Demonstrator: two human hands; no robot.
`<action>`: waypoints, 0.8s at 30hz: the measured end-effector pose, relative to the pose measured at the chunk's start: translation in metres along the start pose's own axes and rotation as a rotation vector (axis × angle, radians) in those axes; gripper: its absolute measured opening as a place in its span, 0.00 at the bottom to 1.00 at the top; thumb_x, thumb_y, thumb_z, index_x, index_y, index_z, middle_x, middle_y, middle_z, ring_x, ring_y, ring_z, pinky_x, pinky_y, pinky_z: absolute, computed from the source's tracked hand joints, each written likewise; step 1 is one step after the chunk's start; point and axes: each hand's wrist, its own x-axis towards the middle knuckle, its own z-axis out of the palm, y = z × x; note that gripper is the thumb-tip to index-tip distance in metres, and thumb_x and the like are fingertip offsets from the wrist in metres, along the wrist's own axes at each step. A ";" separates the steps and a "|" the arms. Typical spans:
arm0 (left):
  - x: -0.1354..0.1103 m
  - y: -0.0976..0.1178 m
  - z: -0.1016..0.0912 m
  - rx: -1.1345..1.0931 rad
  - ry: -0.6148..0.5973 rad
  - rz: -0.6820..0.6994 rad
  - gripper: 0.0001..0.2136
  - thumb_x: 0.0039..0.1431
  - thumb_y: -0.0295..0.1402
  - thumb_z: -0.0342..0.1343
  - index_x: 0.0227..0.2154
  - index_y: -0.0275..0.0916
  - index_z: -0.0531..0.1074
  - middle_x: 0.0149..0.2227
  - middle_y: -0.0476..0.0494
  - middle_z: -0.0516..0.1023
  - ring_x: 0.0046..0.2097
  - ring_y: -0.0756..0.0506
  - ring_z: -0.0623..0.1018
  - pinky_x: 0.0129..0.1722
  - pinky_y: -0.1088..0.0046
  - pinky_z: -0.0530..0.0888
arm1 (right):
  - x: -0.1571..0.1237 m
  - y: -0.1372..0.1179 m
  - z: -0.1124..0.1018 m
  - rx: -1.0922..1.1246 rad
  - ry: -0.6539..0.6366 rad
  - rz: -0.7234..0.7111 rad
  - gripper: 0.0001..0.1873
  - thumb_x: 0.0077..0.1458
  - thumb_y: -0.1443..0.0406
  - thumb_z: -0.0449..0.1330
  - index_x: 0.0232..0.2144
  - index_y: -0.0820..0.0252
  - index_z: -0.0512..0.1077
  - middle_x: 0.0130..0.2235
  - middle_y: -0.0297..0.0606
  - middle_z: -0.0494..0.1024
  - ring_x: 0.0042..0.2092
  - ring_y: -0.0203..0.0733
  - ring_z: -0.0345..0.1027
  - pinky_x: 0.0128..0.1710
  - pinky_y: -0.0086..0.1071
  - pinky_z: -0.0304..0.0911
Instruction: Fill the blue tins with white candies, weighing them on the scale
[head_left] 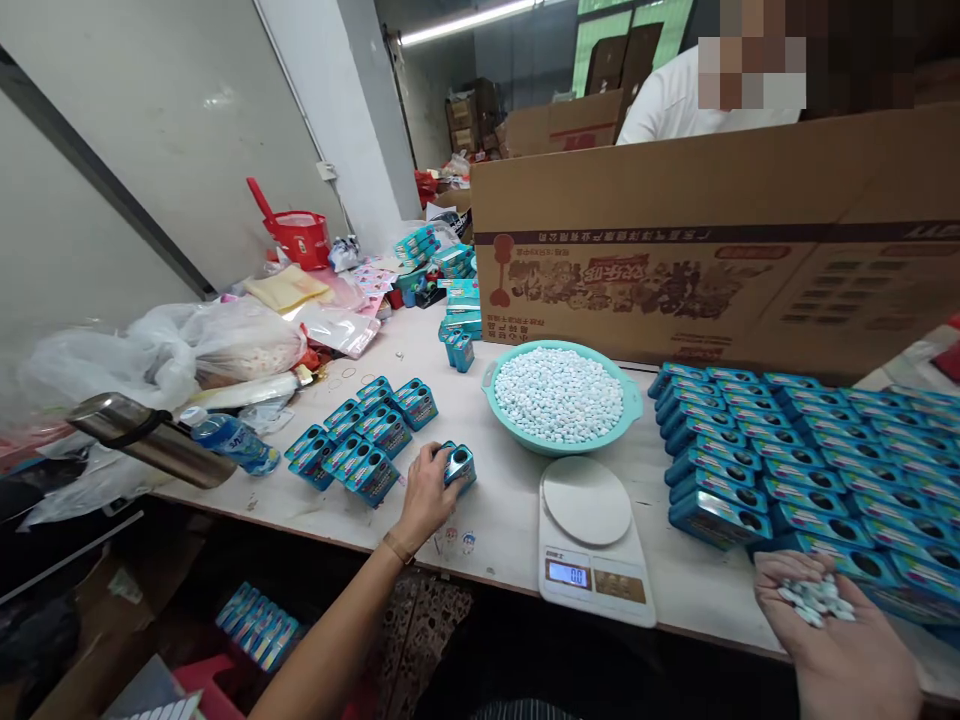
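Observation:
My left hand point(426, 492) has its thumb and fingers closed around a small blue tin point(460, 466) with a round dark opening on top, at the table's front edge. Several like tins point(373, 470) stand in a group just left of it. On the right, my right hand point(832, 625) is palm up and cupped, with a small heap of pale candies point(816, 597) in it. Beside that hand, rows of blue tins point(720, 518) stand close together. A turquoise basin point(486, 395) full of the same pale candies sits mid-table, behind a white kitchen scale point(587, 500) reading 0.0.
A large cardboard box point(630, 200) lies behind the basin, with a person point(667, 100) beyond it. At the left are a steel flask point(150, 440), a water bottle point(232, 440), plastic bags point(232, 335) and a red basket point(300, 235). More tins point(259, 625) sit below the table edge.

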 end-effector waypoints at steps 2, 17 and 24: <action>0.001 0.005 0.002 -0.003 0.036 0.007 0.16 0.54 0.29 0.60 0.47 0.39 0.70 0.53 0.35 0.70 0.58 0.31 0.70 0.55 0.45 0.68 | 0.006 -0.004 -0.004 0.010 -0.020 0.015 0.13 0.51 0.76 0.45 0.32 0.55 0.62 0.21 0.31 0.65 0.19 0.34 0.65 0.14 0.26 0.69; 0.031 0.152 0.063 -0.590 -0.303 0.339 0.22 0.53 0.22 0.56 0.52 0.43 0.70 0.45 0.43 0.73 0.45 0.44 0.77 0.47 0.64 0.76 | 0.023 0.016 -0.018 -0.009 -0.220 0.125 0.09 0.49 0.74 0.54 0.31 0.56 0.61 0.24 0.27 0.64 0.21 0.30 0.61 0.17 0.22 0.61; 0.030 0.132 0.037 -0.620 0.062 0.291 0.25 0.59 0.34 0.59 0.59 0.43 0.64 0.56 0.37 0.69 0.59 0.39 0.70 0.59 0.56 0.70 | 0.027 0.019 -0.028 -0.124 -0.326 0.126 0.07 0.51 0.73 0.55 0.31 0.56 0.63 0.23 0.26 0.64 0.19 0.29 0.58 0.15 0.21 0.56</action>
